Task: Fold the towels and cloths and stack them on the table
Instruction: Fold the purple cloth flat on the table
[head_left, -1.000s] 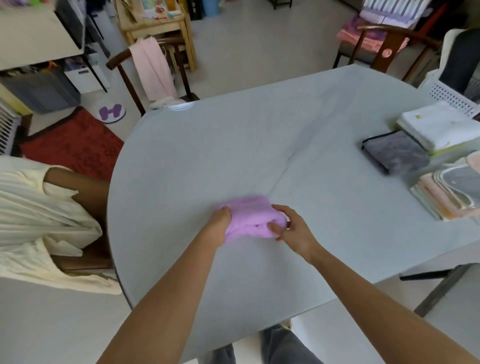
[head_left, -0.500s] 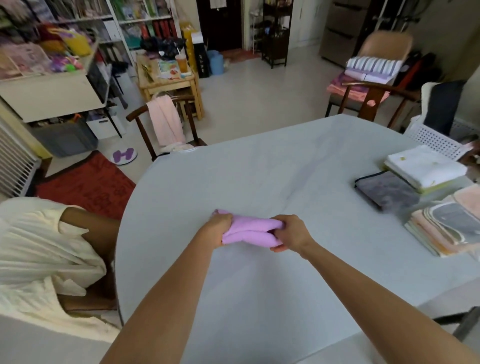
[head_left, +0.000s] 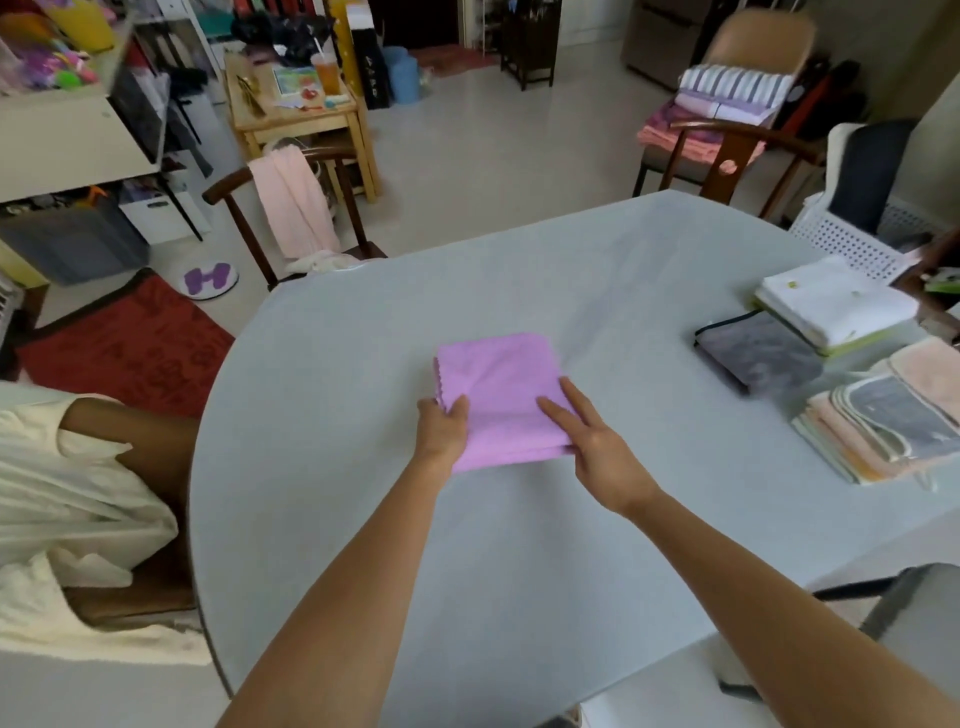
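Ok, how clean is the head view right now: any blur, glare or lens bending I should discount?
Head view: soft, even light, no glare on the table; purple cloth and both hands fairly sharp; the folded stacks at the right edge smear slightly; wide-angle lens bows the table rim and stretches the forearms.

Plain lilac cloth (head_left: 501, 395), pale grey table (head_left: 519, 571), white towel (head_left: 831, 301), red rug (head_left: 130, 348)

You had a red rug (head_left: 124, 343) on the floor at left | a wooden chair (head_left: 311, 208) stood at the far edge | a small wooden side table (head_left: 296, 117) carried an orange drink (head_left: 327, 73) | a white perforated basket (head_left: 852, 234) sat at right.
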